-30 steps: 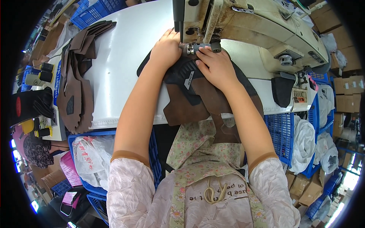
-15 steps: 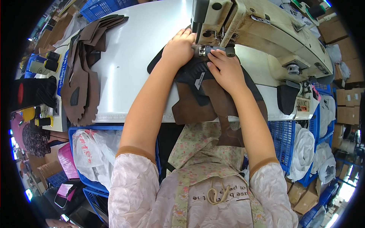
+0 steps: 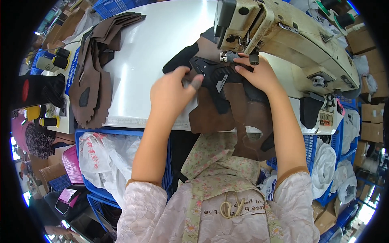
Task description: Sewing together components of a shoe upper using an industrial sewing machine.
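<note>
Two bare hands at a white sewing table. Between them, under the machine head: a brown-and-black cut piece, lying mostly on the top, its lower end hanging past the front edge toward the apron.

Left hand: half curled, thumb and fingers apart, beside the piece's left side; nothing seen gripped. Right hand: open, fingers reaching out near the presser foot, thumb apart, resting on the work.

Writing: grey lettered label on the piece's black part; blue strip with white capitals at far left; red characters on a white plastic bag; dark print on the shirt, upside down.

Edges and room: ruler-like marks along the front edge. Wide bare stretch of tabletop between the left hand and a stack of brown pieces. Right side tighter: sewing machine arches close over the right hand.
</note>
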